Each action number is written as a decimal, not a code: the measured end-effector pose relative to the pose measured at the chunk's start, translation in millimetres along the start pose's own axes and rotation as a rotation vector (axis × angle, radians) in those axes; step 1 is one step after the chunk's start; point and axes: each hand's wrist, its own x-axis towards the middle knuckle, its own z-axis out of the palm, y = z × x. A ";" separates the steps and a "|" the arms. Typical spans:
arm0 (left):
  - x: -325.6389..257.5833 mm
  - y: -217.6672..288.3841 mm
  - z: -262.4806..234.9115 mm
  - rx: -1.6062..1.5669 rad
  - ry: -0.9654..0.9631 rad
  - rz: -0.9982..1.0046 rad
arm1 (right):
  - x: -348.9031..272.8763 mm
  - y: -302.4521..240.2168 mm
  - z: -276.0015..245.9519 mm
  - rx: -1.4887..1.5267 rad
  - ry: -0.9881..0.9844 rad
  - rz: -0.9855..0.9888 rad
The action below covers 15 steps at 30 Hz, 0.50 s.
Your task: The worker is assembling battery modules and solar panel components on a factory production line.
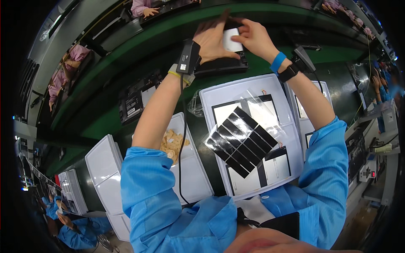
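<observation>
At the far middle of the bench lies a black laptop-like chassis [223,66], with a white flat rectangular piece [231,41] over it. My right hand [255,39] has its thumb and fingers closed on the right side of this piece. To its left, my left hand [211,43] is spread out, fingers stretched away from me and thumb along the chassis's near side. The left fingertips are blurred. Nearer to me, a sheet of black rectangular strips [241,142] lies on a white tray [206,93] holding several flat white-and-black battery-like packs [276,167].
Left of the tray, a white bin [195,177] holds crumpled tan scraps [171,144]. Another open chassis [137,99] lies farther left. White trays [99,154] stand at the left. A cable [181,139] hangs from my left wrist device. Co-workers [145,9] sit across the bench.
</observation>
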 end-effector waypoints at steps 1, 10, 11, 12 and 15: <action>-6.3 -9.1 17.2 -0.015 0.003 0.008 | -6.5 16.6 -11.0 0.004 0.073 0.019; -186.4 -55.5 92.3 0.348 -0.280 -0.591 | -41.7 142.9 -62.3 -0.456 0.151 0.334; -174.6 -47.2 87.7 0.335 -0.282 -0.586 | -44.1 149.0 -66.5 -0.477 0.150 0.325; -157.6 -35.0 72.7 0.436 -0.372 -0.442 | -40.9 146.2 -64.8 -0.510 0.131 0.318; -136.8 -15.7 60.1 0.357 -0.422 -0.225 | -19.8 142.3 -49.8 -0.486 0.093 0.282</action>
